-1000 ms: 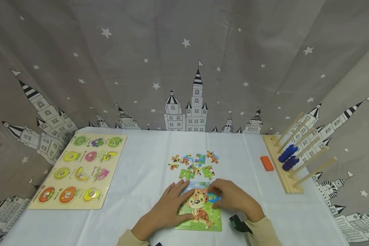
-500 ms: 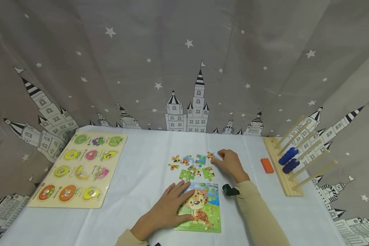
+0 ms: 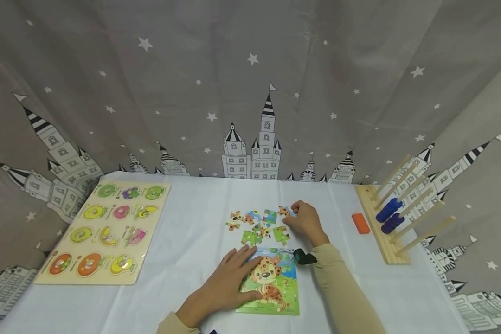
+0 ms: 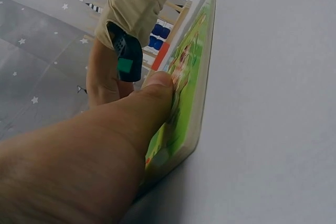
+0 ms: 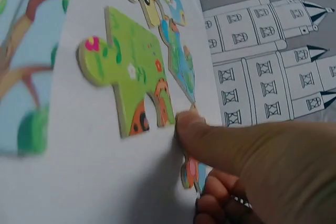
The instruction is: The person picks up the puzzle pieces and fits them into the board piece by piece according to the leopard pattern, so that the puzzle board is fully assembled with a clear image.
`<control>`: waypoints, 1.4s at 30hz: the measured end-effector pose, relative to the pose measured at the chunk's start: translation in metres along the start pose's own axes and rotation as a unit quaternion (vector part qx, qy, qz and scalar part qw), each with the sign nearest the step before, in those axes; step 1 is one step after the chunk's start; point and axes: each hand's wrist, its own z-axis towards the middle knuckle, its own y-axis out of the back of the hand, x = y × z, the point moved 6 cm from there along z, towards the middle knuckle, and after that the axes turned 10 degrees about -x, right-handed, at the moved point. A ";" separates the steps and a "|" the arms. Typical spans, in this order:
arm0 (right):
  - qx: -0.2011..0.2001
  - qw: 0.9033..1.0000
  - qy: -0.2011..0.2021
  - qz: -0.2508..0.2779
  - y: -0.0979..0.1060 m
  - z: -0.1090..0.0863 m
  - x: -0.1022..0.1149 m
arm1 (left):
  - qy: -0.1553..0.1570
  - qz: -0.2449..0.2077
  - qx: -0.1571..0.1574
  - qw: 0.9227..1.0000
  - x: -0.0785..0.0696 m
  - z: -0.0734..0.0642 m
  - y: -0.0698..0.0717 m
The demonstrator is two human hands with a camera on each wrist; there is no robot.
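Green board (image 3: 285,297) lies on white cloth (image 3: 183,232), L hand (image 3: 230,282) spread on it. R hand (image 3: 308,221) pinches an orange pc (image 3: 283,211) w/ thumb & fingers, past the board, nr other pcs (image 3: 266,232).

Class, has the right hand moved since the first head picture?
Yes: the right hand has moved forward, from over the puzzle board to beyond its far edge.
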 end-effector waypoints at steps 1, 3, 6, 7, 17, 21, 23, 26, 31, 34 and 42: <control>-0.001 1.000 0.002 0.000 0.000 0.000 0.001 | 0.000 0.002 -0.001 1.000 0.000 0.000 0.000; -0.005 1.000 -0.002 0.007 -0.001 0.002 0.001 | 0.000 0.001 -0.004 1.000 0.001 0.001 0.001; -0.004 0.999 -0.017 0.039 -0.002 0.006 -0.001 | 0.001 0.003 -0.008 1.000 0.002 0.001 0.001; -0.002 0.998 -0.024 0.055 -0.003 0.006 -0.003 | 0.002 0.005 -0.009 1.000 0.003 0.000 0.001; 0.122 0.973 0.085 0.177 -0.006 -0.045 0.014 | 0.030 -0.016 -0.025 0.999 0.004 -0.001 0.000; 0.164 0.965 0.152 0.138 -0.019 -0.078 0.023 | 0.025 -0.014 -0.022 0.999 0.003 -0.002 0.001; 0.161 0.967 0.159 0.118 -0.023 -0.087 0.026 | 0.019 -0.012 -0.020 1.000 0.002 -0.003 0.002; 0.145 0.970 0.170 0.097 -0.025 -0.096 0.031 | 0.001 -0.003 -0.017 1.000 0.001 -0.003 0.003; 0.114 0.973 0.190 0.059 -0.024 -0.103 0.035 | -0.030 0.001 -0.005 1.000 -0.002 -0.003 0.001; 0.094 0.975 0.196 0.054 -0.022 -0.105 0.036 | -0.036 0.002 0.000 0.999 -0.003 -0.003 0.000; 0.073 0.978 0.180 0.072 -0.018 -0.100 0.032 | -0.043 -0.002 0.011 0.999 -0.006 -0.003 -0.003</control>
